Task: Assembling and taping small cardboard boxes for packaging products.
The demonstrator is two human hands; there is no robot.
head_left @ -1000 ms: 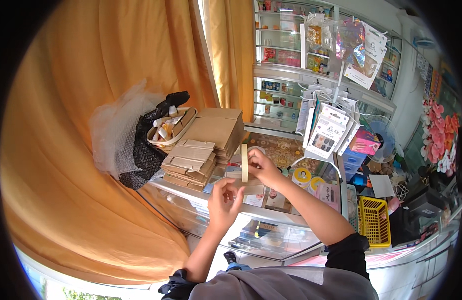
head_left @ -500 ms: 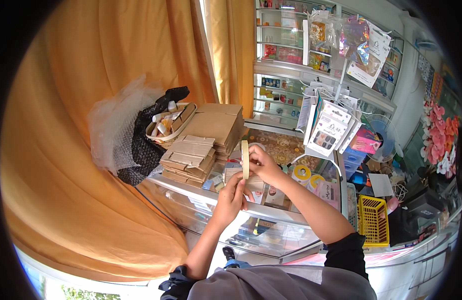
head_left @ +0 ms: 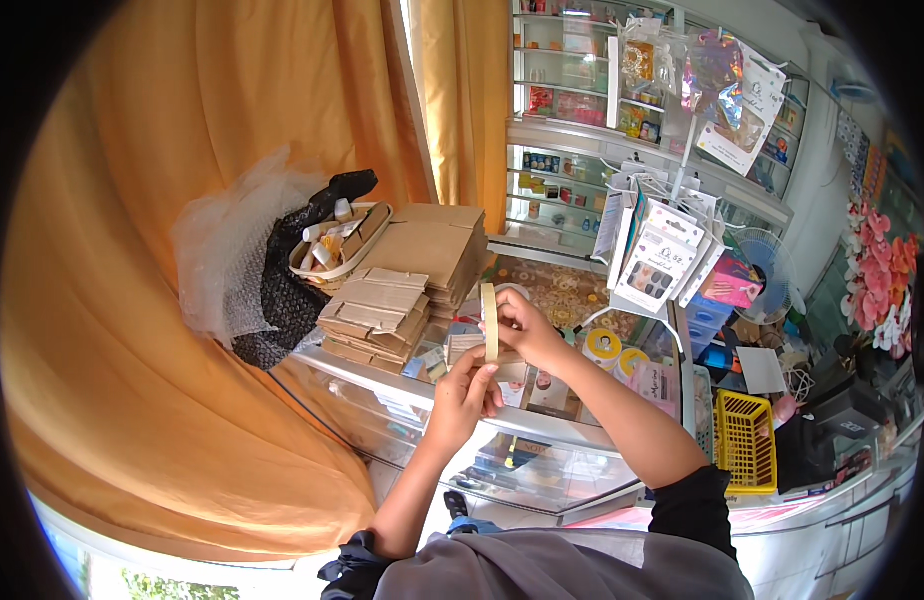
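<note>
A pale yellow roll of tape [head_left: 490, 322] is held upright, edge toward me, above the front of the glass counter. My right hand [head_left: 523, 330] grips it from the right side, fingers closed at its rim and partly hidden behind it. At the lower end of the roll, my left hand [head_left: 464, 392] has thumb and fingers pinched together, touching the tape. Whether a loose tape end lies between those fingers is too small to tell. Just left of the hands stand stacks of folded brown cardboard boxes, a smaller stack [head_left: 374, 315] in front of a larger one [head_left: 434, 245].
A basket of small bottles [head_left: 342, 245] and bubble wrap [head_left: 252, 250] lie left of the boxes. Right of my hands are yellow-lidded tubs [head_left: 603, 346], a white display rack [head_left: 662, 255] with hanging packs, and a yellow basket [head_left: 747, 440]. An orange curtain [head_left: 182, 400] hangs at left.
The roll has dipped very slightly in my hands, and my left fingers have drawn closer together beneath it. Otherwise the scene stays as it was.
</note>
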